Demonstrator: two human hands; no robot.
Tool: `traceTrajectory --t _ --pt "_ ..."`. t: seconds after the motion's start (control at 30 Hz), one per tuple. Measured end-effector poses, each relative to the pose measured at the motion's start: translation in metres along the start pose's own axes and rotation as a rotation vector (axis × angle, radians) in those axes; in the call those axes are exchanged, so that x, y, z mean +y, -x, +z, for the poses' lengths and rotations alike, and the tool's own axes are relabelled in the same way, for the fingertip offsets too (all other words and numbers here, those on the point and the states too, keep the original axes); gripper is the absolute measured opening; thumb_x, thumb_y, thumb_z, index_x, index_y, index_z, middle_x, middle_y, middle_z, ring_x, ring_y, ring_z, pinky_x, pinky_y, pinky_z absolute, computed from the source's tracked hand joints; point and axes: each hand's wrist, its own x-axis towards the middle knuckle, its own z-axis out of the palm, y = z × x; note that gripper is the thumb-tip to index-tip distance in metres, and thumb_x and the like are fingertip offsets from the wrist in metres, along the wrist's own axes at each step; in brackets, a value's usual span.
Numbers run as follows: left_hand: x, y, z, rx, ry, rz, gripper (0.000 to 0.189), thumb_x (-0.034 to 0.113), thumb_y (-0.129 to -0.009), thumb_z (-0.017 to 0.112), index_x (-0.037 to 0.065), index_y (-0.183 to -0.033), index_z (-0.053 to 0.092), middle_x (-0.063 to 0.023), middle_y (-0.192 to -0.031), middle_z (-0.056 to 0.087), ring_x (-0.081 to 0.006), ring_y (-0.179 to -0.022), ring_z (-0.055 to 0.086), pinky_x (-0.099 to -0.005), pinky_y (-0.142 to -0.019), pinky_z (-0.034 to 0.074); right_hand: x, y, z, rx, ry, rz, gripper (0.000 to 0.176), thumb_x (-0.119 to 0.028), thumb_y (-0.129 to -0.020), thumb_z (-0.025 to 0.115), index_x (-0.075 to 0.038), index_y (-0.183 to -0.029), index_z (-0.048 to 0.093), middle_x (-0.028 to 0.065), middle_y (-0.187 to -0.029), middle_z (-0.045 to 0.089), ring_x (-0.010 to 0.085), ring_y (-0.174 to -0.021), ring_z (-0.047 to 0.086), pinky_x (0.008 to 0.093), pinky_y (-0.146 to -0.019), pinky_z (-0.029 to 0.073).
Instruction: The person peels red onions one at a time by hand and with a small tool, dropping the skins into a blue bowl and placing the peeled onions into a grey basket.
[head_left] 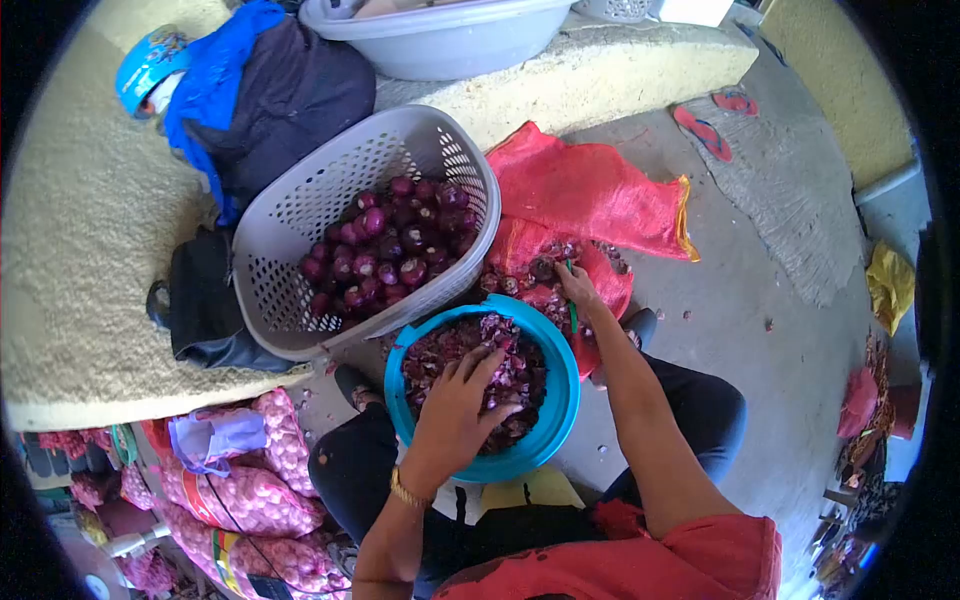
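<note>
My left hand (pixel 468 392), with a gold-coloured watch at the wrist, is spread palm down over onion skins (pixel 520 375) in a turquoise basin (pixel 562 400) between my knees. My right hand (pixel 577 286) is closed around a slim green tool (pixel 573 317), which sticks out past both sides of the fist; its working end is hidden. Right at the fingertips is a dark red onion (pixel 543 269), among other onions and skins on a red mesh sack (pixel 600 190). Peeled purple onions (pixel 385 240) fill the lower part of a grey perforated basket (pixel 290 215) beyond the basin.
A raised ledge (pixel 100 260) runs along the left and back, bearing a grey tub (pixel 440 45), dark clothing (pixel 290 90) and a blue helmet (pixel 150 65). Filled mesh sacks (pixel 260 490) lie at lower left. Red flip-flops (pixel 703 132) rest on the concrete floor (pixel 740 290).
</note>
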Motion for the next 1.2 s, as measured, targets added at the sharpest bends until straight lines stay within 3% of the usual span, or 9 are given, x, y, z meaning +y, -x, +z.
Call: traceTrajectory --t 0.13,0.3,0.43,0.5,0.57,0.77,0.93,1.03,1.2 --pt "0.009 -0.009 -0.007 -0.008 0.002 -0.058 0.063 0.023 -0.079 0.073 0.009 -0.135 0.047 -0.0209 -0.132 0.050 -0.0417 -0.120 0.047 -0.0466 -0.103 0.038 0.018 -0.034 0.014 0.093 0.201 -0.002 0.037 -0.040 -0.093 0.056 -0.005 -0.082 0.062 0.0016 -0.063 0.054 0.0114 -0.057 0.050 0.0315 -0.050 0.039" --pt "0.004 -0.018 -0.005 -0.058 -0.066 -0.110 0.062 0.023 -0.078 0.074 0.009 -0.134 0.050 -0.0172 -0.129 0.053 -0.0397 -0.116 0.050 -0.0461 -0.100 0.042 0.061 -0.109 0.042 -0.091 0.361 -0.040 0.040 -0.042 -0.086 0.059 -0.002 -0.083 0.063 0.0057 -0.057 0.054 0.0222 -0.052 0.053 0.0426 -0.052 0.042" --pt "0.004 -0.022 -0.002 -0.108 -0.036 -0.118 0.063 0.021 -0.077 0.076 0.009 -0.133 0.050 -0.0160 -0.128 0.054 -0.0386 -0.116 0.051 -0.0463 -0.099 0.043 0.099 -0.164 0.053 -0.217 0.759 -0.100 0.038 -0.040 -0.088 0.057 -0.004 -0.082 0.064 0.0111 -0.061 0.058 0.0245 -0.054 0.056 0.0398 -0.051 0.044" --pt "0.005 -0.023 0.001 -0.110 0.000 -0.072 0.064 0.019 -0.075 0.077 0.009 -0.132 0.052 -0.0156 -0.128 0.054 -0.0377 -0.116 0.051 -0.0460 -0.097 0.044 0.125 -0.181 0.052 -0.247 1.137 -0.179 0.050 -0.048 -0.079 0.061 0.000 -0.089 0.067 0.0217 -0.091 0.069 0.0385 -0.084 0.068 0.0475 -0.073 0.053" --pt "0.005 -0.025 0.003 -0.108 0.020 -0.049 0.064 0.019 -0.074 0.078 0.009 -0.132 0.052 -0.0154 -0.128 0.054 -0.0375 -0.115 0.052 -0.0456 -0.097 0.044 0.059 -0.135 0.050 -0.132 0.952 0.066 0.054 -0.050 -0.077 0.064 0.000 -0.097 0.068 0.0242 -0.101 0.067 0.0391 -0.097 0.065 0.0475 -0.084 0.053" --pt "0.015 -0.032 0.007 -0.109 -0.007 -0.024 0.064 0.016 -0.071 0.080 0.011 -0.129 0.055 -0.0145 -0.129 0.054 -0.0371 -0.113 0.053 -0.0448 -0.097 0.044 0.054 -0.097 0.014 0.069 0.868 -0.162 0.052 -0.058 -0.075 0.067 -0.008 -0.088 0.069 0.0190 -0.087 0.069 0.0392 -0.088 0.066 0.0496 -0.077 0.052" --pt "0.020 -0.036 0.019 -0.110 0.015 -0.005 0.061 0.012 -0.070 0.079 0.010 -0.126 0.057 -0.0149 -0.128 0.055 -0.0376 -0.113 0.053 -0.0451 -0.095 0.044 0.084 -0.040 -0.049 -0.128 0.937 0.177 0.038 -0.028 -0.066 0.070 0.000 -0.091 0.068 0.0270 -0.094 0.067 0.0410 -0.092 0.066 0.0488 -0.081 0.053" --pt "0.020 -0.038 0.027 -0.139 -0.016 -0.023 0.059 0.011 -0.071 0.078 0.010 -0.126 0.057 -0.0146 -0.128 0.055 -0.0377 -0.113 0.053 -0.0455 -0.096 0.044 0.125 -0.003 -0.056 -0.132 0.951 0.311 0.040 -0.028 -0.065 0.071 0.002 -0.092 0.068 0.0262 -0.099 0.067 0.0392 -0.096 0.066 0.0481 -0.083 0.053" --pt "0.014 -0.041 0.037 -0.176 -0.017 0.009 0.056 0.013 -0.077 0.074 0.009 -0.129 0.053 -0.0162 -0.129 0.053 -0.0391 -0.113 0.051 -0.0465 -0.096 0.043 0.138 0.037 -0.035 0.031 0.981 0.326 0.075 -0.054 -0.058 0.081 -0.001 -0.109 0.065 0.0231 -0.105 0.066 0.0378 -0.098 0.065 0.0470 -0.085 0.053"
